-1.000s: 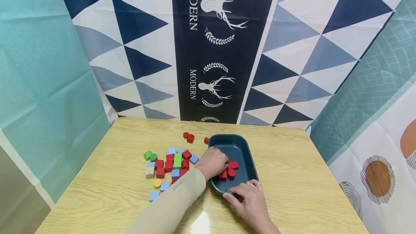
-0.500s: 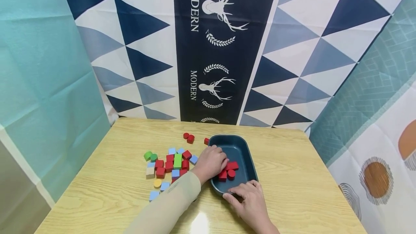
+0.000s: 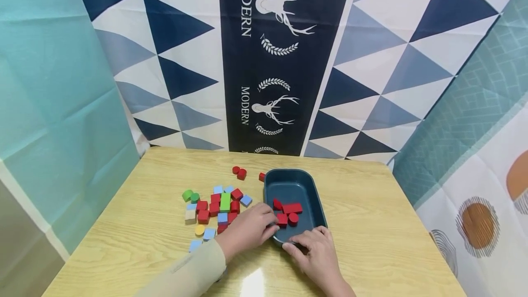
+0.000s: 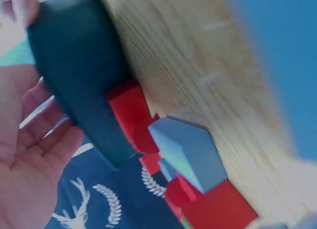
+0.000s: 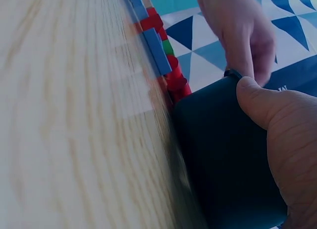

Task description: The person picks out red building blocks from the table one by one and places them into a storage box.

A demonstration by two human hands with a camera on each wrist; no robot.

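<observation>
A dark teal tray (image 3: 319, 203) stands on the table, with several red blocks (image 3: 292, 208) lying inside it. At the tray's near left edge is my left hand (image 3: 249, 227), its fingers loosely spread beside the wall in the left wrist view and nothing seen in them. My right hand (image 3: 315, 253) grips the tray's near rim; its thumb (image 5: 257, 98) lies on the outer side in the right wrist view. Left of the tray, red, blue, green and other coloured blocks (image 3: 214, 208) lie in a loose group, some hidden behind my left forearm.
Two red blocks (image 3: 241, 174) sit farther back, and one small red block (image 3: 261, 177) lies near the tray's far left corner. A yellow round block (image 3: 200, 230) is on the left. Patterned cloth (image 3: 284, 58) hangs behind the wooden table (image 3: 371, 223).
My left hand has drawn back from over the tray, toward the near left. A red block at the tray's left side now shows. The right hand stays on the rim.
</observation>
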